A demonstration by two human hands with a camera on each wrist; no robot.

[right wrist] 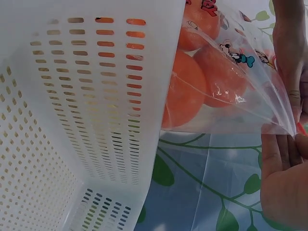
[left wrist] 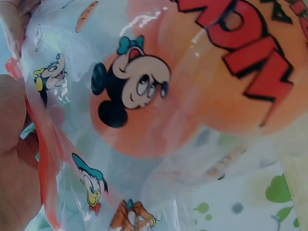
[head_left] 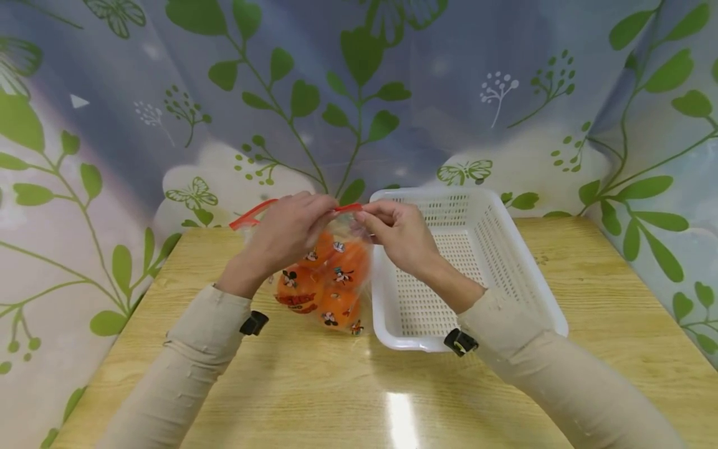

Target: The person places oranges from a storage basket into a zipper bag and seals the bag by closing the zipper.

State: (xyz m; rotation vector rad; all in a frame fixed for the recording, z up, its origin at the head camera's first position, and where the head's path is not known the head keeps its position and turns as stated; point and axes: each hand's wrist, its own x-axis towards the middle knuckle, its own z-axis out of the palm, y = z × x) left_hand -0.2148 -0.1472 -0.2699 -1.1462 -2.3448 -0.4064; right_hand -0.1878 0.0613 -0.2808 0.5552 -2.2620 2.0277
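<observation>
A clear plastic zip bag (head_left: 365, 274) printed with cartoon characters stands on the table, left of the basket. Inside it are several round orange fruits (right wrist: 185, 89), smooth-skinned in the right wrist view. A red zip strip (head_left: 349, 207) runs along the bag's top. My left hand (head_left: 291, 227) pinches this strip near its middle, the fingertips partly hidden behind the hand. At the strip's right end, my right hand (head_left: 404, 237) grips the bag's corner between thumb and fingers. The two hands are close together. In the left wrist view the printed bag wall (left wrist: 168, 178) fills most of the picture.
A white perforated plastic basket (head_left: 538, 280) sits just right of the bag, under my right forearm. The wooden table (head_left: 314, 386) ends at a leaf-patterned cloth (head_left: 314, 143) behind and at both sides. Small black devices (head_left: 461, 342) are on both wrists.
</observation>
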